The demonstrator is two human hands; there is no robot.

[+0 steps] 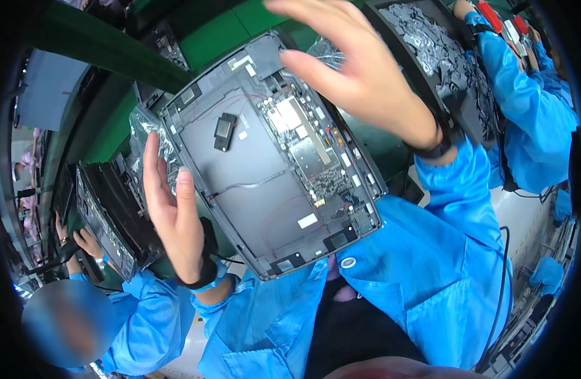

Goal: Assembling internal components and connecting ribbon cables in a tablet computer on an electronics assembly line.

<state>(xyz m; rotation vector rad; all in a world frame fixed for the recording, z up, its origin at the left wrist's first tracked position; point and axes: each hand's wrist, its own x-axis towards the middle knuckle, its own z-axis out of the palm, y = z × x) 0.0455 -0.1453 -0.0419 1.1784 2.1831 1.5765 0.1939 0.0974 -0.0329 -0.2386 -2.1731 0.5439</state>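
Note:
An opened dark grey laptop or tablet housing lies tilted in front of me, its inside facing up. Along its right side runs a circuit board with metal shields and thin cables. Loose in the bare part rests a small black module, which looks like a speaker. My left hand is at the housing's left edge, fingers stretched out; whether it touches the edge I cannot tell. Over the upper right corner my right hand hovers with fingers apart, holding nothing. Both wrists wear dark bands.
A black bin of small dark parts stands at the upper right. Clear plastic wrapping lies left of the housing, on the green bench. Co-workers in blue sit at both sides; the left one's hands are at another housing.

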